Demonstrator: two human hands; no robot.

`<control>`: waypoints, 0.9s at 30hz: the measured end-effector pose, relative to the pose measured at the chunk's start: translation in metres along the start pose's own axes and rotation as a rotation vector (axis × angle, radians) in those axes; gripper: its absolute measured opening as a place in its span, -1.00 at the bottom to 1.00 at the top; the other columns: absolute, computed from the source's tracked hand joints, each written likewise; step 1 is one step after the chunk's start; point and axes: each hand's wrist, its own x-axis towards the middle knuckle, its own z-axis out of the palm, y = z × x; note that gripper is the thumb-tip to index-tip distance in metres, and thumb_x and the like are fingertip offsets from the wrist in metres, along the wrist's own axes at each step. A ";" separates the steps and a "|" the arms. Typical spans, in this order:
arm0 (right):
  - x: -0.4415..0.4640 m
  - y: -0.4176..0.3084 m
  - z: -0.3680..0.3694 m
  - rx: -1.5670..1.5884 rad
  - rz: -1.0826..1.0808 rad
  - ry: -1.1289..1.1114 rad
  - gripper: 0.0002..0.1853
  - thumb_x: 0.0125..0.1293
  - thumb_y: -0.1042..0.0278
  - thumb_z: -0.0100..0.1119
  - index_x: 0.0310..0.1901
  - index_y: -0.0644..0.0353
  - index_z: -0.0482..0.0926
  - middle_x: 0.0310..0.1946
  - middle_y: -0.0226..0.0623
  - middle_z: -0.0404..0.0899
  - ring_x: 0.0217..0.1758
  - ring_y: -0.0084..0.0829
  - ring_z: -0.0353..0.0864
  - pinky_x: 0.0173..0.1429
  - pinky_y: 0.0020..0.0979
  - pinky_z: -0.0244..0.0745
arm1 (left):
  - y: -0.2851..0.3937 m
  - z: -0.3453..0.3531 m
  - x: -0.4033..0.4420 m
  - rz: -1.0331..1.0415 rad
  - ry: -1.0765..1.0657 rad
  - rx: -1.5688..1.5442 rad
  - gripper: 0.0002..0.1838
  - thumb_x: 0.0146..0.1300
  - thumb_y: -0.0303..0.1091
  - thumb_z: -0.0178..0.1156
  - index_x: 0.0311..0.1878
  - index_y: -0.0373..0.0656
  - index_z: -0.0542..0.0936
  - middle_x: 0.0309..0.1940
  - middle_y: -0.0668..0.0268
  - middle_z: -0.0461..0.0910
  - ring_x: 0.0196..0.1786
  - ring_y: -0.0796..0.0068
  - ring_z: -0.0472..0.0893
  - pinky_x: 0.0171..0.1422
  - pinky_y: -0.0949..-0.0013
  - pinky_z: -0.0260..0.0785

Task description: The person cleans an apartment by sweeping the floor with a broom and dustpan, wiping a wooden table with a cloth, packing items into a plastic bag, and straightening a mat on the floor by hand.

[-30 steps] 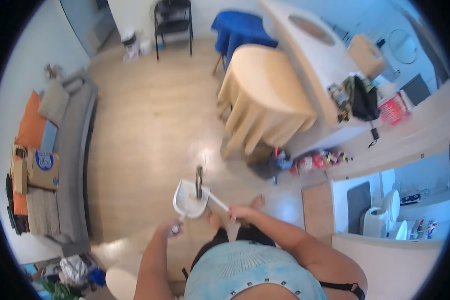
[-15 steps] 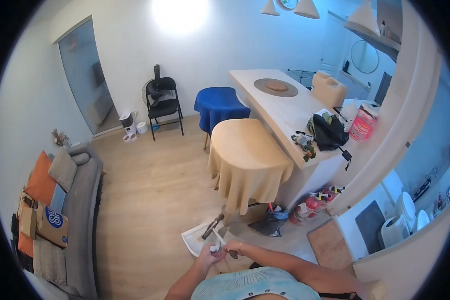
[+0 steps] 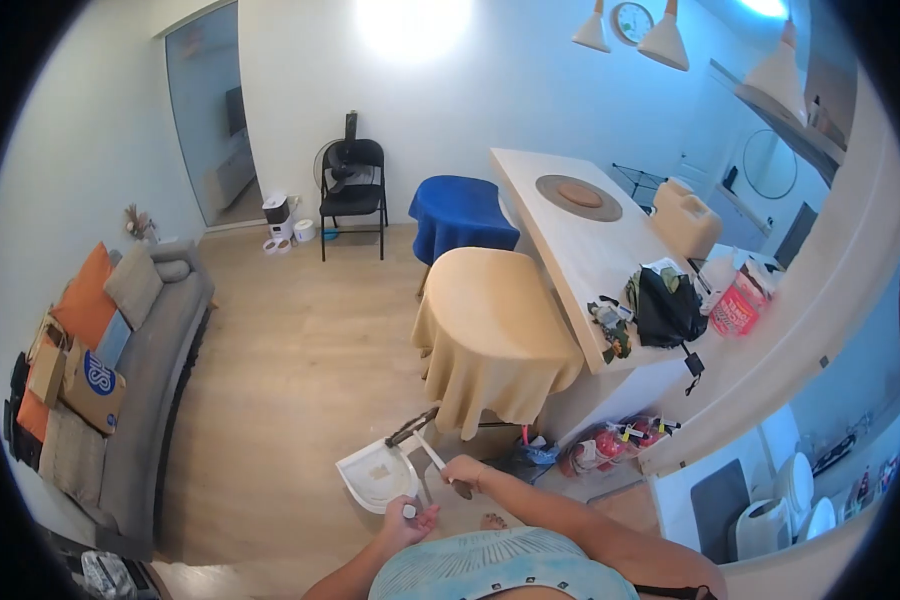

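Observation:
A white dustpan is low over or on the wooden floor, its tray facing up with some debris that is too small to make out. My left hand is closed round the end of the dustpan's handle. To the right, my right hand grips the white handle of a small brush. The dark brush head lies beside the dustpan's upper right edge, near the hem of the beige tablecloth.
A grey sofa with cushions and a cardboard box runs along the left. Ahead stand a blue-covered table and a black folding chair. Right are a long counter, a dark bag and red bottles.
The view has tilted up from the floor towards the room. The brush head has moved from over the dustpan to beside its upper right edge. Both hands keep their holds.

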 end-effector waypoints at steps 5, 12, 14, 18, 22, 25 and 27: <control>-0.001 -0.029 -0.006 0.129 0.016 -0.044 -0.88 -0.15 0.40 0.13 -0.67 0.24 0.49 -0.73 -0.39 0.37 -0.75 -0.58 0.29 -0.71 -0.51 0.11 | 0.001 -0.014 0.007 -0.041 -0.089 -0.133 -0.79 -0.12 -0.45 0.00 -0.35 -0.25 0.29 -0.08 -0.15 0.33 -0.17 0.19 0.40 -0.06 0.26 0.30; 0.011 -0.042 0.008 0.248 -0.023 -0.068 -0.90 -0.08 0.41 0.08 -0.59 0.26 0.48 -0.72 -0.37 0.38 -0.73 -0.60 0.32 -0.69 -0.57 0.17 | -0.005 -0.039 0.010 -0.043 -0.019 -0.294 -0.85 -0.09 -0.47 0.00 -0.39 -0.23 0.31 -0.14 -0.08 0.36 -0.15 0.16 0.45 -0.11 0.28 0.32; 0.023 -0.042 0.011 0.211 -0.031 -0.097 -0.90 -0.12 0.39 0.10 -0.58 0.24 0.48 -0.72 -0.38 0.36 -0.73 -0.58 0.31 -0.70 -0.54 0.14 | -0.001 -0.056 0.013 0.128 -0.113 -0.321 -0.80 -0.08 -0.45 0.00 -0.33 -0.23 0.28 -0.21 -0.02 0.37 -0.09 0.18 0.44 -0.11 0.29 0.31; 0.032 -0.045 0.027 0.100 -0.079 -0.116 -0.88 -0.17 0.39 0.11 -0.56 0.23 0.48 -0.72 -0.38 0.33 -0.73 -0.55 0.28 -0.71 -0.49 0.12 | 0.020 -0.048 -0.008 0.174 -0.090 -0.372 -0.78 -0.06 -0.43 0.00 -0.31 -0.19 0.26 -0.25 0.03 0.38 -0.10 0.20 0.45 -0.11 0.30 0.31; 0.028 -0.048 0.058 -0.010 -0.108 -0.049 -0.88 -0.18 0.40 0.12 -0.57 0.25 0.48 -0.72 -0.38 0.32 -0.73 -0.54 0.29 -0.71 -0.47 0.12 | 0.045 -0.039 -0.006 0.186 -0.071 -0.392 -0.71 -0.06 -0.39 0.01 -0.23 -0.13 0.23 -0.22 0.10 0.39 -0.11 0.25 0.45 -0.03 0.25 0.25; 0.012 -0.055 0.081 -0.052 -0.060 -0.015 -0.92 -0.15 0.45 0.11 -0.58 0.26 0.47 -0.74 -0.43 0.31 -0.75 -0.58 0.24 -0.71 -0.50 0.07 | 0.057 -0.029 -0.009 0.275 -0.081 -0.293 -0.65 -0.06 -0.37 0.02 -0.17 -0.10 0.20 -0.19 0.19 0.39 -0.11 0.32 0.45 0.04 0.14 0.18; 0.016 -0.045 0.095 -0.028 -0.006 -0.068 -0.89 -0.17 0.43 0.13 -0.60 0.29 0.49 -0.75 -0.40 0.34 -0.75 -0.57 0.28 -0.72 -0.48 0.07 | 0.064 -0.024 -0.012 0.332 -0.087 -0.242 -0.62 -0.07 -0.36 0.03 -0.14 -0.08 0.18 -0.17 0.23 0.39 -0.10 0.36 0.44 0.07 0.08 0.15</control>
